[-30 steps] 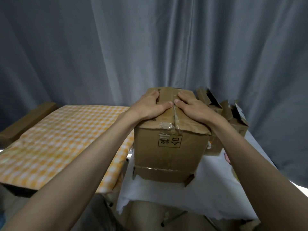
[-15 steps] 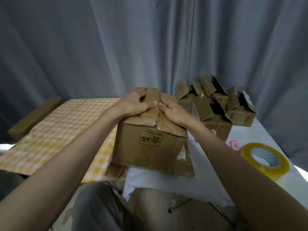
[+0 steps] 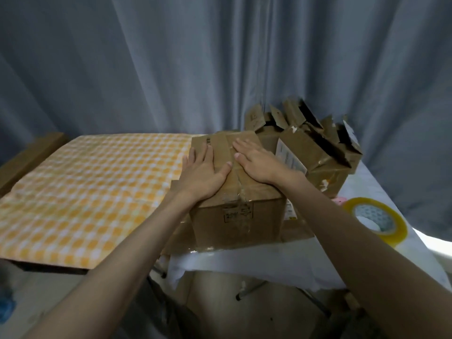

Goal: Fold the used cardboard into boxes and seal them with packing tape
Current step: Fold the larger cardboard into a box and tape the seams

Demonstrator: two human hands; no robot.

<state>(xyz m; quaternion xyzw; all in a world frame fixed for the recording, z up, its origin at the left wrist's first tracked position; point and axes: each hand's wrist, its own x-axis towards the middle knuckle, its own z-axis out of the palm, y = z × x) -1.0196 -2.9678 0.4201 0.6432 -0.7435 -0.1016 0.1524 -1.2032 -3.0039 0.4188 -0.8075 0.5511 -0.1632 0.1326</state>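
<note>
A brown cardboard box (image 3: 234, 220) stands on the white-covered table (image 3: 305, 263), its top flaps down and a strip of old clear tape along the centre seam. My left hand (image 3: 204, 171) lies flat on the left top flap, fingers straight. My right hand (image 3: 256, 162) lies flat on the right flap, thumb at the seam. A roll of yellowish packing tape (image 3: 378, 220) lies on the table to the right, near my right forearm.
Several open used boxes (image 3: 318, 148) are piled behind and right of the box. An orange-and-white checked surface (image 3: 93, 187) spreads out on the left. A small pink object (image 3: 340, 199) sits beside the tape roll. A grey curtain (image 3: 220, 57) hangs behind.
The box now stands flat, further onto the table. Both hands went from curled over the top seam to lying flat on the flaps. The view has shifted left.
</note>
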